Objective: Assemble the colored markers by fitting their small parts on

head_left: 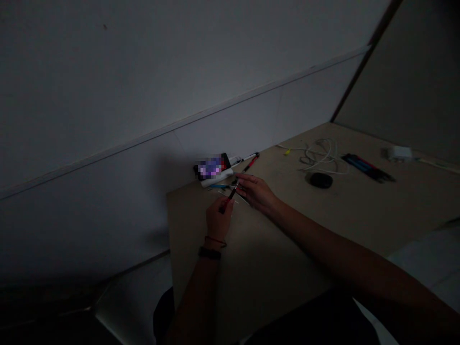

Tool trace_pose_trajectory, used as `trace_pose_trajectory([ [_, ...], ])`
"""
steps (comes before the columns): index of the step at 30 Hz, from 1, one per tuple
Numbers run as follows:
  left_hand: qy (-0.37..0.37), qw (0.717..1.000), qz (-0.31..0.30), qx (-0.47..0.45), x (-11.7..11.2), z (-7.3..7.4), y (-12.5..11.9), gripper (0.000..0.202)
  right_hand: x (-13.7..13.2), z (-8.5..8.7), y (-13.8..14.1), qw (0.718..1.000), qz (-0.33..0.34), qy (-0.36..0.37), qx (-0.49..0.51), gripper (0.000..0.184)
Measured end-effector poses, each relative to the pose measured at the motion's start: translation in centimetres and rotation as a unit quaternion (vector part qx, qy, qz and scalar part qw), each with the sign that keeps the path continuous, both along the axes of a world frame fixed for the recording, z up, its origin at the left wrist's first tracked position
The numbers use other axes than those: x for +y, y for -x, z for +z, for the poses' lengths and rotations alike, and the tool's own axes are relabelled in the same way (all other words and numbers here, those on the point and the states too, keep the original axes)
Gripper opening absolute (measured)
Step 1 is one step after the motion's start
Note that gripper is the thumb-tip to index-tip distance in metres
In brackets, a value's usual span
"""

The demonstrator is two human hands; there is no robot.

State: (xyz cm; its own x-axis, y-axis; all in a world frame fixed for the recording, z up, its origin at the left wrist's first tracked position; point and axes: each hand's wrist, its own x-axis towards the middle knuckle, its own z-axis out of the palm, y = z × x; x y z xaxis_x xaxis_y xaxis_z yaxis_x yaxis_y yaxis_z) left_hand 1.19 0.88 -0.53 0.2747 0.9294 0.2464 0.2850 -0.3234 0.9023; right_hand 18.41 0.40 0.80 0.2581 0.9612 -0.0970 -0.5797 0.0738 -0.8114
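Low over the tabletop, my left hand (218, 218) is closed round the lower part of a slim dark pen with red on it (233, 193). The pen tilts up and away from me. At its upper end are the fingers of my right hand (257, 190), closed about its tip; the dim light hides the exact grip. Just beyond my hands lie a blue slim piece (217, 186) and thin white sticks near my fingers. Another red and black pen (250, 163) rests behind my right hand.
A phone with a lit screen (212, 167) leans by the wall above a white block (217, 178). To the right are a coiled white cable (325, 155), a black mouse (321, 180), a dark flat pouch (366, 166) and a white adapter (399, 153). The table's left edge is close.
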Motion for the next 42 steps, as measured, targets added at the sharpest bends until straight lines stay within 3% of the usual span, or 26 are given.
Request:
trace_pose_trajectory([
  [13,0.015,1.0,-0.005,-0.004,-0.1,0.1,-0.1,0.024,-0.1,0.6,0.6,0.998,-0.044,0.004,-0.037,0.035],
  [28,0.022,1.0,0.0,0.002,0.0,0.0,-0.2,0.025,0.1,-0.7,1.2,0.99,-0.042,0.0,-0.133,0.038],
  [42,0.023,1.0,0.002,-0.004,0.0,-0.1,-0.1,0.023,0.1,-0.3,0.9,0.993,-0.031,0.0,-0.11,0.035],
])
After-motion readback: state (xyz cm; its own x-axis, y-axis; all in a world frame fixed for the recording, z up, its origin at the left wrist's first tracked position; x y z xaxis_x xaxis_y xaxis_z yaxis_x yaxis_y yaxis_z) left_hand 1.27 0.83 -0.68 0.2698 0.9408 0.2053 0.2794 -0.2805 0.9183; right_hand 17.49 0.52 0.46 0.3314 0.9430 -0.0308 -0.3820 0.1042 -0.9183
